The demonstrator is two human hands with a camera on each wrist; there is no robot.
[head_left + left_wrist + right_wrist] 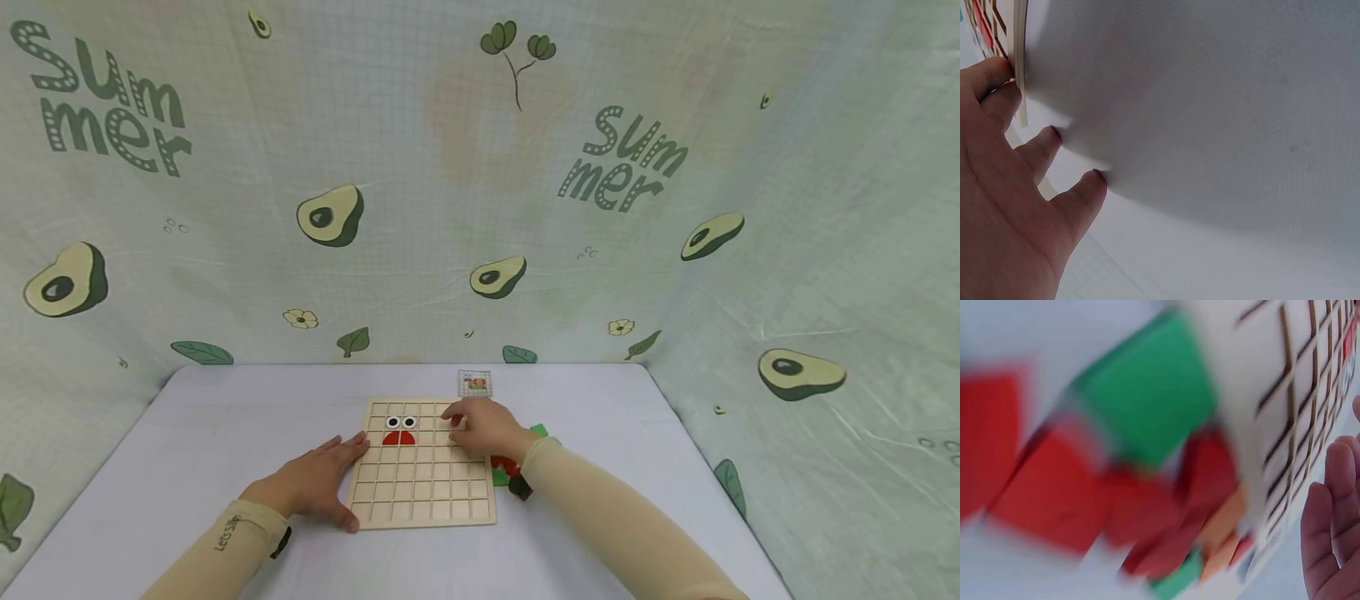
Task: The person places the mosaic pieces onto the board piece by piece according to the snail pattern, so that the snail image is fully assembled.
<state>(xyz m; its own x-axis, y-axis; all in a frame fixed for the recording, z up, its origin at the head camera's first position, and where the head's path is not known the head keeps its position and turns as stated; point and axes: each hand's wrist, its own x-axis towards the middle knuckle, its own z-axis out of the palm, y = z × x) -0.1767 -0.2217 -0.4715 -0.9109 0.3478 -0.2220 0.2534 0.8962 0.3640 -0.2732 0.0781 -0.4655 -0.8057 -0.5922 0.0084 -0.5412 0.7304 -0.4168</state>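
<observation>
A wooden grid board (423, 490) lies on the white table. Two round eye pieces (401, 422) sit in its upper left cells, with two red quarter-round pieces (399, 437) directly below them. Along the board's left side my left hand (318, 477) is spread, fingertips and thumb at the edge; the left wrist view shows its fingers (1079, 200) extended. Over the upper right cells, my right hand (487, 429) has its fingers bent toward the board. I cannot tell whether its thumb and index finger, out of the right wrist view, pinch a piece.
Beside the board's right edge lies a pile of loose pieces, with green (1150, 390), red (1054, 494) and orange (1222, 522) ones, blurred. A black piece (520, 487) is nearby. A small picture card (475, 383) lies behind the board. Printed cloth (420, 275) hangs behind the table.
</observation>
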